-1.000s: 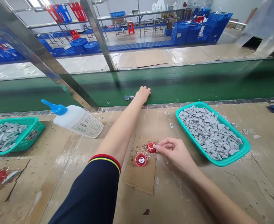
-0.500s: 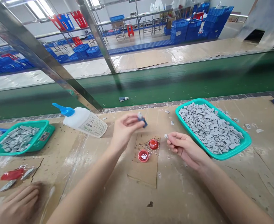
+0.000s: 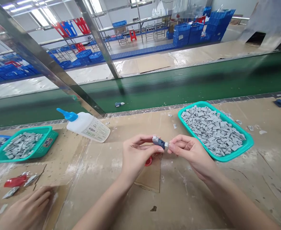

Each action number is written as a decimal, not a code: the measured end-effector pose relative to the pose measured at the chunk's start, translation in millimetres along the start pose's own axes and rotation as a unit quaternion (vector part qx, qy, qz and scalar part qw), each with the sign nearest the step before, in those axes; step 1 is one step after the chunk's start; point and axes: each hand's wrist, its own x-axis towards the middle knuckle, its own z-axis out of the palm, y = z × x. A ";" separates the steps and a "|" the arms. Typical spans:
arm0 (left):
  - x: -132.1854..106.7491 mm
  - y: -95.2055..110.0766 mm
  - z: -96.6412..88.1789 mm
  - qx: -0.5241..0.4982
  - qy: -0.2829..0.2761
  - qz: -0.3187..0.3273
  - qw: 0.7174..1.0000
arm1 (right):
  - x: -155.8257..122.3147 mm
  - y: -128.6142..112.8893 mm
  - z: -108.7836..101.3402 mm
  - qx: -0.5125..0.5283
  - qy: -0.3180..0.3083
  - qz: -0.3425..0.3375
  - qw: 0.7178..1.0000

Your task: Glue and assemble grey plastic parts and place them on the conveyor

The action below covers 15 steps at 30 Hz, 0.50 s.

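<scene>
Between the thumb and fingers of my left hand [image 3: 138, 155] is a small dark blue and grey plastic part [image 3: 160, 142]. My right hand [image 3: 190, 153] pinches a small light grey plastic piece [image 3: 166, 145] against the right end of that part. Both hands meet above a cardboard piece [image 3: 150, 177]. A red cap [image 3: 148, 161] on it is partly covered by my left hand. Right of my hands stands a turquoise basket [image 3: 236, 154] full of grey pieces. To the left, a white squeeze bottle [image 3: 90, 127] with a blue nozzle lies tilted.
Another turquoise basket [image 3: 44, 145] of grey pieces sits at the left, near another person's hand [image 3: 32, 204] and a red piece [image 3: 15, 181]. A metal post [image 3: 59, 76] slants across the left. Beyond the table edge runs a green belt [image 3: 155, 91] with a blue-grey part [image 3: 119, 104] on it.
My hands have come together; the grey piece in my right hand now meets the blue part in my left. The other person's hand has shifted right.
</scene>
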 end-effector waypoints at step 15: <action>-4.8 -7.6 11.9 0.006 -0.043 -0.010 0.999 | -1.8 3.2 -2.1 0.023 -0.044 0.072 0.996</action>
